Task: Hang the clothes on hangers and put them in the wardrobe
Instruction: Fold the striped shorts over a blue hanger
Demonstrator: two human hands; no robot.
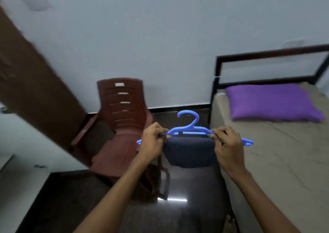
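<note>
A blue plastic hanger [189, 128] is held level in front of me, hook up. A dark, finely striped garment [189, 151] hangs folded over its lower bar. My left hand [153, 140] pinches the hanger's left shoulder and the cloth's left edge. My right hand [227, 142] pinches the right shoulder and the cloth's right edge. The hanger's two tips stick out past both hands.
A brown plastic chair [122, 126] stands to the left against the pale wall. A bed [277, 152] with a beige sheet, a purple pillow [270, 101] and a dark metal frame lies on the right. A brown door [32, 83] is at the far left. Dark glossy floor [187, 188] lies below.
</note>
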